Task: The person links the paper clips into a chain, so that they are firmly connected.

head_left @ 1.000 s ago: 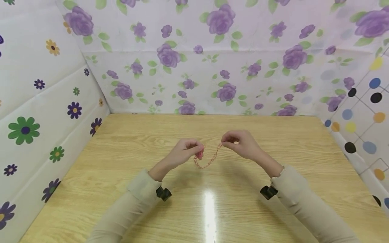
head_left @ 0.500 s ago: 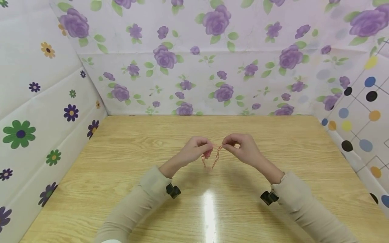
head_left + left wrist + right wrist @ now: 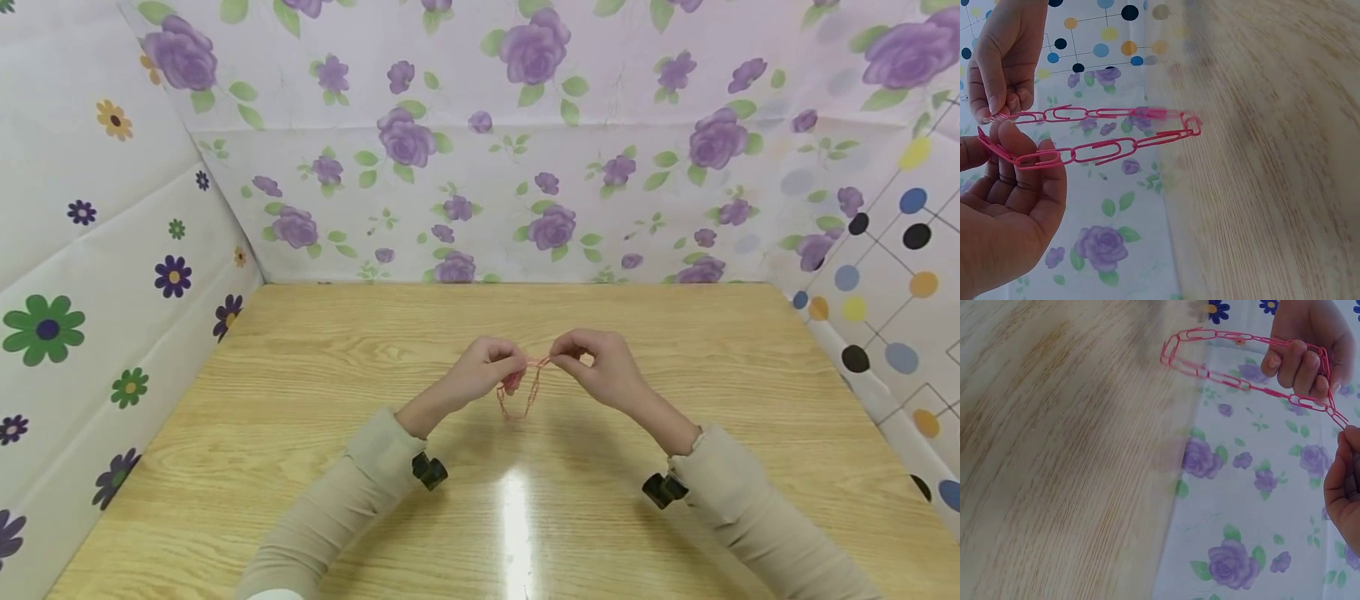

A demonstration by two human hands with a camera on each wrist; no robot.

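Observation:
A chain of pinkish-red paper clips (image 3: pixel 533 393) hangs in a loop between the two hands, above the table. My left hand (image 3: pixel 487 368) pinches one end between thumb and fingers, and in the left wrist view several linked clips (image 3: pixel 1073 154) run out from its fingertips. My right hand (image 3: pixel 602 368) pinches a clip where the chain's ends come together, close to the left fingertips. From the right wrist, that clip (image 3: pixel 1337 417) sits at the right fingertips and the strand behind it leads to the left hand (image 3: pixel 1304 353). The exact linkage is too small to tell.
Below the hands lies a wood-grain table (image 3: pixel 337 375) with a bright light reflection near the front. A purple-flowered cloth (image 3: pixel 480 167) stands behind it, with patterned cloths at left and right. Each wrist wears a small black camera (image 3: pixel 430 471).
My left hand has moved right and slightly up, toward the right hand. The chain went from a wide hanging curve to a narrow loop, its ends now meeting. The right hand barely moved.

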